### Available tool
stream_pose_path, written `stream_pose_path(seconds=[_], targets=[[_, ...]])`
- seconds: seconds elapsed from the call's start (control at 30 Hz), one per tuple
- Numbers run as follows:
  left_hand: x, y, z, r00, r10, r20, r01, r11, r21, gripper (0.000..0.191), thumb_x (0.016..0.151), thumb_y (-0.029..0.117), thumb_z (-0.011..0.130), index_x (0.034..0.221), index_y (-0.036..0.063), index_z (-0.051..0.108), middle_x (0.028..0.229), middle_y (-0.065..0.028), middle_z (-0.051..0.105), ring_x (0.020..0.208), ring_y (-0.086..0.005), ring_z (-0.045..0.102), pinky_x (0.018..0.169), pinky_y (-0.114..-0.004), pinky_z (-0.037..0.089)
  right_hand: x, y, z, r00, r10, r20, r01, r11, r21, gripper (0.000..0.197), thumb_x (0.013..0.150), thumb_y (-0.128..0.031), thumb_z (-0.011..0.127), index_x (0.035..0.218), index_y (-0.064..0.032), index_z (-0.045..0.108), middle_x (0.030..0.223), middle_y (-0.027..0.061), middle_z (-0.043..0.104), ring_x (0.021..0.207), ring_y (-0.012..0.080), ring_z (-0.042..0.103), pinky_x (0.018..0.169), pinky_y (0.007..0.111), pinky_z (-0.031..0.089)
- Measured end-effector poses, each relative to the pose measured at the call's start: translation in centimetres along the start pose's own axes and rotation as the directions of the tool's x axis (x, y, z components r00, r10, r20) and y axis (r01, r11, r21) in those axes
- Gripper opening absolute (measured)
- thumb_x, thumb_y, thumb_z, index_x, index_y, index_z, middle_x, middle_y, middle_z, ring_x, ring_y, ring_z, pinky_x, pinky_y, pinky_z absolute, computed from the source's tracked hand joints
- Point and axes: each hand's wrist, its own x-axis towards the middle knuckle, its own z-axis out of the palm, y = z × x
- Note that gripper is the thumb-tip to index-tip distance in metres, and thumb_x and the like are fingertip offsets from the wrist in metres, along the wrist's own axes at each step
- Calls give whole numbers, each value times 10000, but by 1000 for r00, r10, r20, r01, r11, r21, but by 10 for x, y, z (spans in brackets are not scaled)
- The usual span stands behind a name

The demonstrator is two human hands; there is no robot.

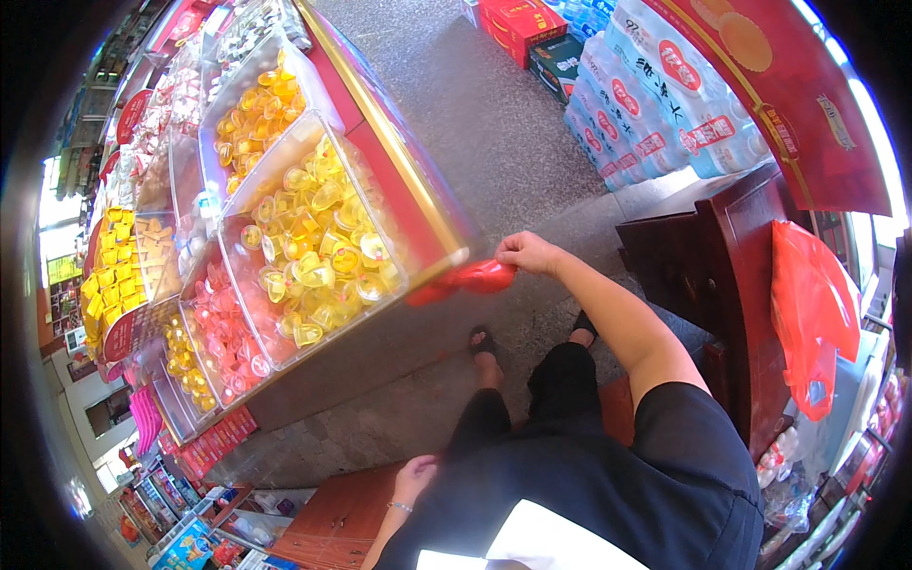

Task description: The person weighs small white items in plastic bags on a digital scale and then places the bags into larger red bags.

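Observation:
At the corner of a candy display stand, my right hand (529, 252) grips a red plastic bag (486, 276), which hangs partly under the stand's gold edge. Close beside that corner, clear bins hold yellow jelly cups (324, 235), orange jelly cups (260, 114) and pink jelly cups (228, 335). My left hand (415, 476) is low by my side, its fingers curled, with a bracelet at the wrist; nothing shows in it.
Shrink-wrapped bottled water (641, 107) is stacked at the upper right, beside a red carton (522, 27). Dark wooden furniture (741, 285) stands at right with another red plastic bag (812, 306) hanging on it. A wooden cabinet (338, 516) is at lower left.

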Motion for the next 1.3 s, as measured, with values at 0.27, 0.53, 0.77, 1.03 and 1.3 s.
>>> stream_pose_path(seconds=[0.27, 0.53, 0.77, 1.03, 1.3], targets=[[-2, -3, 3, 1000, -18, 7, 18, 1000, -25, 322, 853, 134, 649, 1154, 35, 595, 966, -81, 657, 823, -126, 632, 729, -248, 516, -6, -11, -5, 999, 34, 1, -34, 998, -51, 237, 844, -264, 639, 897, -37, 681, 736, 22, 631, 672, 95, 549, 618, 256, 448], [-2, 9, 2, 999, -12, 52, 12, 1000, 10, 336, 858, 139, 649, 1169, 26, 585, 998, -91, 651, 865, -132, 627, 765, -249, 507, -8, -23, 2, 999, 2, 39, 7, 971, -239, 280, 837, -281, 650, 930, -20, 693, 810, 42, 673, 751, 113, 593, 715, 276, 480], [0, 2, 0, 999, -36, 35, 35, 999, 19, 335, 860, 131, 641, 1171, 21, 584, 1008, -104, 654, 876, -140, 629, 772, -254, 507, -9, -29, 0, 1000, -1, 21, 4, 990, -139, 241, 801, -238, 654, 906, -25, 699, 801, 48, 674, 735, 115, 601, 693, 273, 485], [1, 8, 1, 999, -32, 37, 33, 999, -21, 334, 856, 120, 642, 1168, 15, 584, 1012, -111, 653, 878, -140, 625, 771, -255, 504, -1, -23, -4, 1000, -12, 22, 11, 1000, 22, 161, 749, -159, 693, 855, -38, 698, 769, 33, 658, 703, 108, 589, 650, 264, 485], [2, -1, -2, 999, -31, 42, 34, 997, -65, 337, 858, 118, 641, 1173, 15, 581, 1011, -105, 651, 875, -139, 624, 771, -252, 501, 7, -21, -1, 995, 95, -39, -97, 992, -83, 166, 798, -203, 661, 830, -41, 683, 740, 12, 646, 699, 102, 590, 651, 280, 487]])
